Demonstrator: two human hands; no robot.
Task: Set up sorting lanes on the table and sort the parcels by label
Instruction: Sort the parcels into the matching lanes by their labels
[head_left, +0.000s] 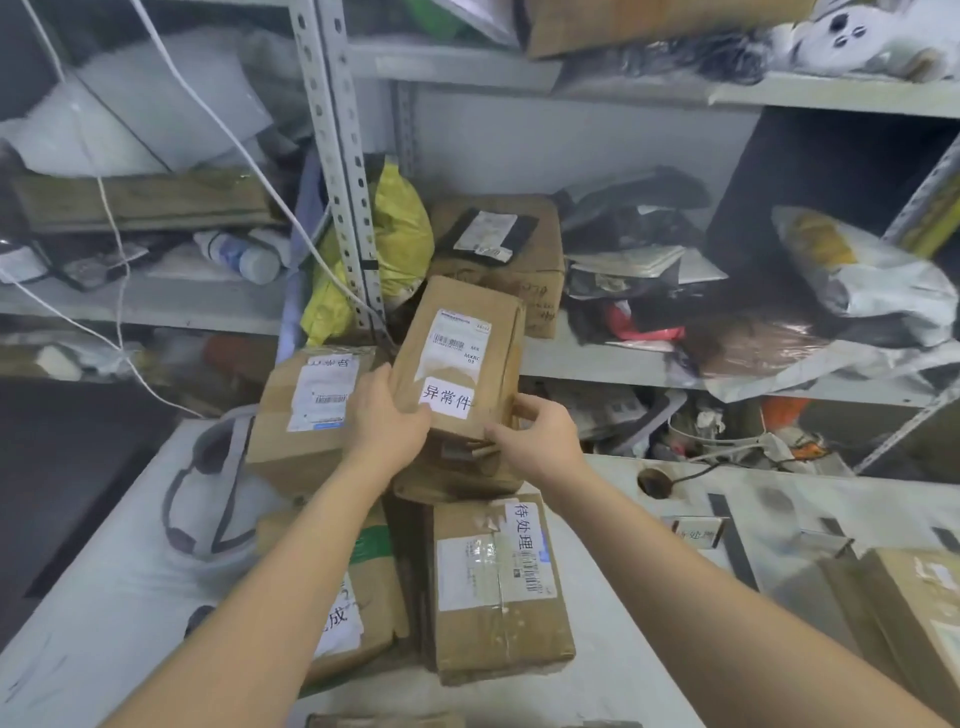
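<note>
Two hands, left hand (387, 415) and right hand (535, 436), grip one parcel (467, 332). Four more boxes (306, 415) (452, 480) (498, 587) (363, 608) lie below and beside them; a fifth box (909, 597) sits far right.

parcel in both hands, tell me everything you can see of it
The parcel is an oblong brown cardboard box, creased, tilted with its labelled face toward the camera. A white shipping label with a barcode sits on the upper part; a white sticker reading 异常件 near the lower end. The left hand grips its lower left edge, the right hand its lower right corner. It is over other parcels on the table.
</note>
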